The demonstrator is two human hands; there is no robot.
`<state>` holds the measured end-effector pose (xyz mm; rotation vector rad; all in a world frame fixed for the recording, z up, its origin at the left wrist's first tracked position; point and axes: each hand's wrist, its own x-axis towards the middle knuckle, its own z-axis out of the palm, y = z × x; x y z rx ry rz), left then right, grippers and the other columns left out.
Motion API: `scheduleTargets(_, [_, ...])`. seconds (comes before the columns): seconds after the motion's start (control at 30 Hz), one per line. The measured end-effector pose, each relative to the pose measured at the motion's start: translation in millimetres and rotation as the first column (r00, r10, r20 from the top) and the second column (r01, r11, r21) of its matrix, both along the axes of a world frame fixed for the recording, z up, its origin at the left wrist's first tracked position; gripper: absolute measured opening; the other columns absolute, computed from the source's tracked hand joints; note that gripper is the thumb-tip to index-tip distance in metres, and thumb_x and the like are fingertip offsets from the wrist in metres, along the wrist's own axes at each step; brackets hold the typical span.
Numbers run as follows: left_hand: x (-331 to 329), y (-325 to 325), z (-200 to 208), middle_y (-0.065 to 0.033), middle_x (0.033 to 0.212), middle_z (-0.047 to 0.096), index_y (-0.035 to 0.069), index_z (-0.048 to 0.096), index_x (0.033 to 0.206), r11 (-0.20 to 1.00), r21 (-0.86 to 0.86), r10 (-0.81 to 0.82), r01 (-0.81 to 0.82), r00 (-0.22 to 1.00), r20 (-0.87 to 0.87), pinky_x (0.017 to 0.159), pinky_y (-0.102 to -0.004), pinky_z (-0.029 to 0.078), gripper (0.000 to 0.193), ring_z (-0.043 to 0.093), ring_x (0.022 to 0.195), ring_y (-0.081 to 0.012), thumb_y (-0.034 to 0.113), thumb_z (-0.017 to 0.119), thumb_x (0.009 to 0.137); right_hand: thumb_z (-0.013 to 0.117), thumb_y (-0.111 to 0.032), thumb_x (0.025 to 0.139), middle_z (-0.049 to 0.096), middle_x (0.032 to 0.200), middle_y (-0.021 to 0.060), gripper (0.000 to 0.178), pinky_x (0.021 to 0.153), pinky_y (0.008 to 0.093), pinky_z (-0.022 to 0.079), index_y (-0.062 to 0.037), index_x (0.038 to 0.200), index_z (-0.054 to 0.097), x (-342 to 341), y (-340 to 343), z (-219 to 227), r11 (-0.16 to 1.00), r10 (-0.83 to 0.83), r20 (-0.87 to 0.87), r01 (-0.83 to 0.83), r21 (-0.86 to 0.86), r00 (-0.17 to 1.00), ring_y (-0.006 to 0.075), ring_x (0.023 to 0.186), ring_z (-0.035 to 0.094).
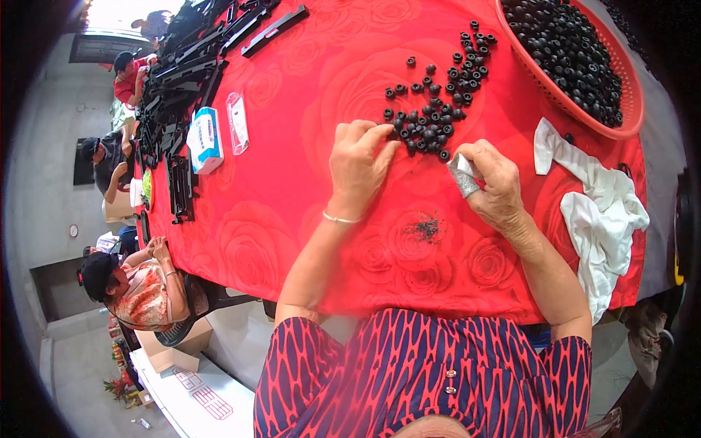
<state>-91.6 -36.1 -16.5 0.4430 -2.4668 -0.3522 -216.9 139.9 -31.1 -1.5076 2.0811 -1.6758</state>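
The left hand [358, 164] lies palm down on the red cloth [292, 182], fingers curled, with thumb and forefinger tips pinched at the near-left edge of a pile of small black rings [427, 128]; whether a ring is actually between them cannot be told. The right hand [493, 182] rests just right of the pile, loosely closed, its forefinger wrapped in grey tape [462, 179]; whether it holds anything cannot be told.

The pile spreads away from the hands, thinning into scattered rings toward a red basket [577, 117] beyond and to the right of the pile, filled with the same black rings. Right of the pile, under the basket's rim, lies a crumpled white rag [599, 212]. Nearer than the pile, between the forearms, sits a small patch of dark crumbs [426, 230]. Well left of the pile lie a blue-and-white box [205, 139] and a clear packet [238, 123], then rows of long black parts [182, 73]. Other people [139, 285] sit along the table's left edge.
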Motion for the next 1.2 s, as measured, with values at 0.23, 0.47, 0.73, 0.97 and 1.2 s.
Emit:
scheduleTargets(0.23, [-6,0,-1,-0.0069,0.083,0.060,0.007,0.066,0.086,1.000,-0.008,-0.007,0.008,0.996,0.086,0.069,-0.0341,0.046,0.019,0.054,0.081,-0.0245,0.009,0.072,0.068,0.065,0.004,0.065,0.055,0.076,0.0115,0.028,0.058,0.0342,0.046,-0.0029,0.091,0.056,-2,2,0,1.000,0.007,-0.021,-0.006,0.017,1.000,0.0274,0.067,0.059])
scheduleTargets(0.47, [21,44,14,-0.0089,0.096,0.065,-0.004,0.059,0.107,-0.085,0.977,-0.078,0.195,0.976,-0.202,0.062,-0.0233,0.050,0.022,0.061,0.078,-0.0131,0.009,0.057,0.089,0.067,0.003,0.068,0.055,0.077,0.0093,0.031,0.058,0.0316,0.047,-0.0031,0.098,0.058,6,8,16,0.982,0.185,0.114,-0.178,-0.068,0.976,0.0235,0.068,0.059])
scheduleTargets(0.73, [29,59,-1,-0.0108,0.094,0.064,-0.004,0.059,0.109,-0.500,0.816,0.031,0.290,0.948,-0.318,0.062,-0.0249,0.051,0.022,0.061,0.075,-0.0151,0.006,0.055,0.090,0.071,0.000,0.064,0.056,0.078,0.0103,0.035,0.057,0.0314,0.048,-0.0027,0.098,0.061,13,3,11,0.964,0.257,0.096,-0.248,-0.101,0.962,0.0241,0.068,0.060])
scheduleTargets(0.97, [35,64,4,-0.0102,0.088,0.065,-0.003,0.061,0.109,-0.455,0.856,0.045,0.245,0.966,-0.253,0.061,-0.0237,0.050,0.023,0.060,0.070,-0.0140,0.007,0.059,0.088,0.074,-0.004,0.059,0.055,0.074,0.0088,0.040,0.052,0.0322,0.047,-0.0019,0.097,0.061,19,3,15,0.962,0.229,-0.094,-0.239,-0.128,0.969,0.0233,0.063,0.058])
scheduleTargets(1.2, [37,58,2,-0.0089,0.085,0.065,-0.002,0.062,0.106,-0.474,0.862,-0.003,0.178,0.979,-0.203,0.057,-0.0220,0.050,0.022,0.061,0.068,-0.0116,0.007,0.061,0.086,0.075,-0.007,0.055,0.055,0.072,0.0076,0.043,0.049,0.0320,0.046,-0.0006,0.095,0.060,20,3,13,0.963,0.233,-0.229,-0.257,-0.080,0.945,0.0220,0.061,0.058])
